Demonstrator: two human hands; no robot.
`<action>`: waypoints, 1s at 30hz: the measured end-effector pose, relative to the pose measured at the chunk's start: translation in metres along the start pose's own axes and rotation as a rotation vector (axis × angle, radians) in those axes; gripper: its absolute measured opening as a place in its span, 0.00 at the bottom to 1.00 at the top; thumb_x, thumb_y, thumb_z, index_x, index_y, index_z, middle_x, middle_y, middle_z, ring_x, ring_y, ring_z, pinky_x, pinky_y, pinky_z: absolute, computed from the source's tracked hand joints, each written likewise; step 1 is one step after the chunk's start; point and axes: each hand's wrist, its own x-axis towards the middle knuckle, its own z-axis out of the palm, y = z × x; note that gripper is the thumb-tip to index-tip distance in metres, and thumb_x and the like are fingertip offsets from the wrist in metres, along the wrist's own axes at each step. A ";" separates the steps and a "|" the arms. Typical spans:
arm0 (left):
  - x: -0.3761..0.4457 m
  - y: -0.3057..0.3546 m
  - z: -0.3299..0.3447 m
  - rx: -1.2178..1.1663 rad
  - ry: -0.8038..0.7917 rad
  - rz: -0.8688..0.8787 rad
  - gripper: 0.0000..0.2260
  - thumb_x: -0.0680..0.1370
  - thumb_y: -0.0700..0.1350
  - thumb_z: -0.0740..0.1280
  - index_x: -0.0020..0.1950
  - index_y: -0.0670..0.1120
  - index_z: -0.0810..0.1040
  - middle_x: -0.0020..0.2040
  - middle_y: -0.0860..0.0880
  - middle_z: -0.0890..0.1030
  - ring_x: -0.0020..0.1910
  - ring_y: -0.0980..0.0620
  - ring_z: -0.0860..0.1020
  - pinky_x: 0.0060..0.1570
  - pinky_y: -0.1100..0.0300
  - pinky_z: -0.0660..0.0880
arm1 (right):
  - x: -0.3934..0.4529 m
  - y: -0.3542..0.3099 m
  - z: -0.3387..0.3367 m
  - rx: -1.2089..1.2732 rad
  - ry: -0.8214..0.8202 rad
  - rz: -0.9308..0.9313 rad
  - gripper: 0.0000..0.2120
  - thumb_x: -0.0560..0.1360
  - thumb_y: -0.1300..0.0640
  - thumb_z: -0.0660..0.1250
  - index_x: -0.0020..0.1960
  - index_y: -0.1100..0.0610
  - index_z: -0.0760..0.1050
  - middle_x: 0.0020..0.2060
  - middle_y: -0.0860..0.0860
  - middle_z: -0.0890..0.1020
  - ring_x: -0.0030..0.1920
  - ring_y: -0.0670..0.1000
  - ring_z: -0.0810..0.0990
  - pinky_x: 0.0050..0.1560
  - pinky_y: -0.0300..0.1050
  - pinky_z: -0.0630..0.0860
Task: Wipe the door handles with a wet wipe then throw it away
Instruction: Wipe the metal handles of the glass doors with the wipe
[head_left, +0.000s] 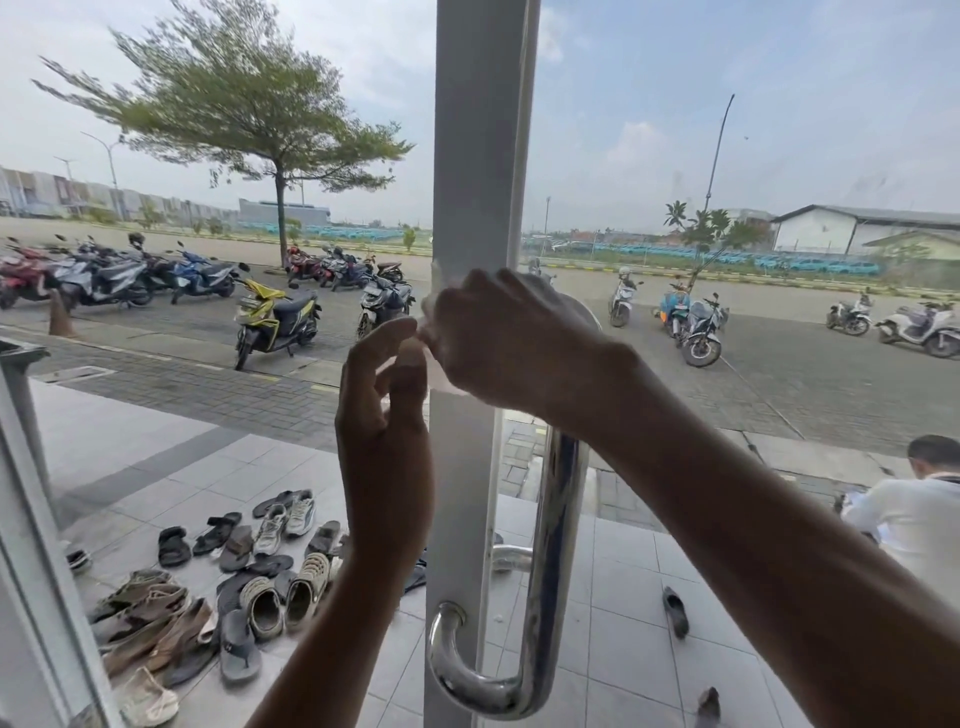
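2 hands at the door frame (480, 156). Right hand (514, 343): fingers (480, 283) curled over the top of the steel handle (553, 525), pressing the wipe (431, 306) there; wipe mostly hidden, only a pale blurred edge shows at the frame's left side. Left hand (384, 415): thumb and forefinger pinched together at the wipe's lower edge, other fingers loosely curled. Handle bar upright, lower end curving into the frame. Through the glass: shoes (260, 582) on tiles, parked scooters (275, 317), tree (244, 104).

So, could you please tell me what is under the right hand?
The right hand covers the top of the steel door handle; a bit of white wipe peeks out. The rest is hidden.
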 end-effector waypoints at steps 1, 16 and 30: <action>-0.001 0.000 0.001 -0.011 0.001 -0.011 0.09 0.81 0.47 0.61 0.58 0.52 0.77 0.56 0.54 0.81 0.58 0.52 0.79 0.60 0.40 0.76 | -0.002 -0.009 0.001 -0.060 0.033 -0.010 0.08 0.82 0.55 0.60 0.53 0.55 0.77 0.48 0.51 0.81 0.44 0.52 0.81 0.40 0.45 0.69; -0.006 0.004 0.001 0.039 -0.028 -0.030 0.09 0.81 0.51 0.61 0.59 0.55 0.77 0.62 0.52 0.78 0.61 0.53 0.78 0.61 0.43 0.76 | -0.040 0.003 0.031 0.395 0.476 0.230 0.13 0.81 0.50 0.63 0.59 0.54 0.82 0.47 0.50 0.86 0.44 0.49 0.83 0.45 0.40 0.75; -0.012 0.008 0.013 0.065 -0.086 0.039 0.08 0.82 0.46 0.64 0.57 0.57 0.77 0.59 0.51 0.80 0.57 0.57 0.79 0.52 0.67 0.75 | -0.074 0.019 0.060 0.888 0.436 0.374 0.15 0.81 0.39 0.53 0.45 0.46 0.73 0.31 0.39 0.79 0.32 0.42 0.80 0.31 0.38 0.74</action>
